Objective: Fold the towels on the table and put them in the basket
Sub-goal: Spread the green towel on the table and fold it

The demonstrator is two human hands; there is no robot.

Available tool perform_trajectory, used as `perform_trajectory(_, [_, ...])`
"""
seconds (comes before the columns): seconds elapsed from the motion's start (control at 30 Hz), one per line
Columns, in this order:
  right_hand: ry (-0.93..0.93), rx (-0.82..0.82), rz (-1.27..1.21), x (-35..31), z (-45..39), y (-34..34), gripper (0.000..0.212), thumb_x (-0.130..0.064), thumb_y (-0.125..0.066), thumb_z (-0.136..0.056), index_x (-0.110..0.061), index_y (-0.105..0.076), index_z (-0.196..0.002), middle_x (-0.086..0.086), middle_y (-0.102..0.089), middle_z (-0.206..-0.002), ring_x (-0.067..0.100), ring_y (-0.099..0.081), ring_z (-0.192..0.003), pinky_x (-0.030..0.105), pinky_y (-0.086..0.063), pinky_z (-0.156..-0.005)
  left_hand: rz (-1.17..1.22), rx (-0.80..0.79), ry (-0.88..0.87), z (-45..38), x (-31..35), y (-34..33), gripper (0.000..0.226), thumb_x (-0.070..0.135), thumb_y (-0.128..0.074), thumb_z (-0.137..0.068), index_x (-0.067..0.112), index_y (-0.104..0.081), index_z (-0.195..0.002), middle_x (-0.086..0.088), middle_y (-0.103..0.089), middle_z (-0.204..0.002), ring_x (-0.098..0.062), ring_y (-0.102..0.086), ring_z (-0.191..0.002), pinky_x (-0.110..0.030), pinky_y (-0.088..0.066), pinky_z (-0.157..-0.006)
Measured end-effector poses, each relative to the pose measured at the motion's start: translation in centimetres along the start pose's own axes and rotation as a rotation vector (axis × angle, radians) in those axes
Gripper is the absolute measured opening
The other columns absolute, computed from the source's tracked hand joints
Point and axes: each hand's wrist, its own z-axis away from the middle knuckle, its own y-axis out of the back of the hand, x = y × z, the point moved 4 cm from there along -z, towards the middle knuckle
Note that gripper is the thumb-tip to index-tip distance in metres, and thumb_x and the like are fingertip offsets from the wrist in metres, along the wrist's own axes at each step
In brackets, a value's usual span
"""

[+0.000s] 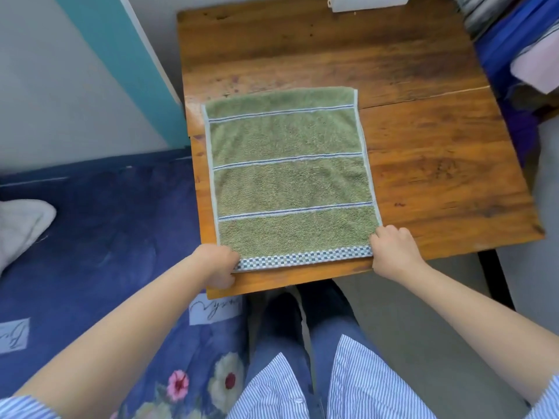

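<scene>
A green towel [290,176] with thin blue-white stripes and a blue checked hem lies flat on the wooden table [438,164], reaching from its middle to the near edge. My left hand [216,264] pinches the towel's near left corner at the checked hem. At the near right corner, my right hand [393,252] grips the hem with curled fingers. No basket is in view.
A bed with a dark blue flowered cover [90,252] runs along the table's left side, with a white cloth [21,228] on it. A white box [363,3] stands at the table's far edge. Blue and pink fabric [526,49] is piled to the right.
</scene>
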Motion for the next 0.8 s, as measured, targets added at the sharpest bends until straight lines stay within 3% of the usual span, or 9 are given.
perform_trajectory(0.07, [0.035,0.198,-0.045,-0.4,-0.7,0.9,0.019,-0.004,-0.076,-0.052,-0.004,-0.060,-0.063,0.009,-0.059,-0.067,0.027,-0.058,-0.064,0.034,-0.040,-0.053,0.040,0.113,-0.014,-0.4,0.1,2.5,0.018,0.022,-0.037,-0.093,0.010,-0.051,-0.097,0.000,-0.044,-0.075,-0.023,-0.045,-0.077,-0.031,-0.041,-0.062])
perform_trajectory(0.13, [0.052,0.317,-0.176,-0.9,-2.1,1.8,0.029,0.006,-0.078,-0.037,-0.002,-0.055,-0.052,0.010,-0.054,-0.054,0.026,-0.054,-0.050,0.028,-0.037,-0.045,0.141,0.369,-0.008,-1.5,0.0,5.3,0.018,0.022,-0.033,-0.096,0.011,-0.048,-0.093,-0.003,-0.051,-0.083,-0.025,-0.049,-0.081,-0.032,-0.043,-0.065])
perform_trajectory(0.23, [0.104,0.420,-0.333,-2.9,-5.3,4.0,0.016,0.008,-0.063,-0.061,0.005,-0.064,-0.076,0.020,-0.065,-0.080,0.034,-0.065,-0.077,0.047,-0.054,-0.069,0.421,0.716,0.086,-3.6,-1.0,8.1,0.027,0.019,-0.036,-0.097,0.004,-0.051,-0.115,-0.010,-0.053,-0.117,-0.026,-0.049,-0.109,-0.034,-0.043,-0.081])
perform_trajectory(0.3, [0.128,0.407,-0.417,-4.4,-7.9,5.6,0.031,-0.001,-0.046,-0.078,0.004,-0.061,-0.105,0.025,-0.059,-0.118,0.039,-0.055,-0.113,0.053,-0.040,-0.098,0.570,0.828,0.176,-5.1,-1.7,8.9,0.036,0.017,-0.036,-0.097,0.003,-0.045,-0.129,-0.015,-0.041,-0.139,-0.027,-0.038,-0.129,-0.038,-0.037,-0.100])
perform_trajectory(0.37, [0.143,0.312,-0.465,-5.9,-10.6,6.9,0.044,-0.012,-0.038,-0.092,-0.006,-0.039,-0.136,0.016,-0.026,-0.151,0.031,-0.019,-0.141,0.044,-0.009,-0.116,0.643,0.821,0.262,-6.8,-2.4,9.2,0.046,0.022,-0.035,-0.099,0.009,-0.031,-0.142,-0.011,-0.018,-0.155,-0.025,-0.016,-0.144,-0.038,-0.017,-0.115])
perform_trajectory(0.43, [0.169,0.274,-0.442,-7.2,-12.6,7.8,0.051,-0.023,-0.031,-0.097,-0.014,-0.018,-0.146,0.008,-0.002,-0.157,0.023,0.003,-0.145,0.038,0.007,-0.116,0.642,0.780,0.315,-8.0,-2.9,8.7,0.053,0.031,-0.032,-0.099,0.016,-0.018,-0.148,-0.007,-0.002,-0.158,-0.022,0.000,-0.147,-0.037,-0.003,-0.118])
perform_trajectory(0.63, [0.245,0.178,-0.254,-6.6,-16.0,6.5,0.059,-0.047,-0.015,-0.096,-0.022,0.003,-0.146,-0.002,0.010,-0.156,0.017,0.012,-0.144,0.035,0.013,-0.114,0.586,0.713,0.389,-9.1,-5.0,5.4,0.076,0.061,-0.009,-0.082,0.024,-0.019,-0.148,-0.007,-0.007,-0.158,-0.028,0.000,-0.146,-0.045,0.000,-0.117])
perform_trajectory(0.73, [0.130,0.184,-0.279,-2.2,-15.8,5.4,0.080,-0.057,0.009,-0.076,-0.020,0.003,-0.146,-0.002,0.008,-0.156,0.017,0.010,-0.144,0.029,0.016,-0.110,0.597,0.694,0.371,-9.0,-5.0,5.2,0.083,0.061,-0.003,-0.075,0.023,-0.023,-0.146,-0.008,-0.011,-0.157,-0.032,-0.002,-0.146,-0.048,-0.001,-0.116])
perform_trajectory(0.8, [0.019,0.180,-0.354,0.9,-15.7,5.0,0.085,-0.057,0.008,-0.071,-0.018,0.000,-0.146,0.000,0.005,-0.157,0.017,0.007,-0.144,0.029,0.013,-0.111,0.602,0.672,0.365,-9.1,-5.1,5.6,0.083,0.061,-0.003,-0.075,0.022,-0.024,-0.146,-0.008,-0.011,-0.157,-0.032,-0.002,-0.146,-0.049,-0.001,-0.116])
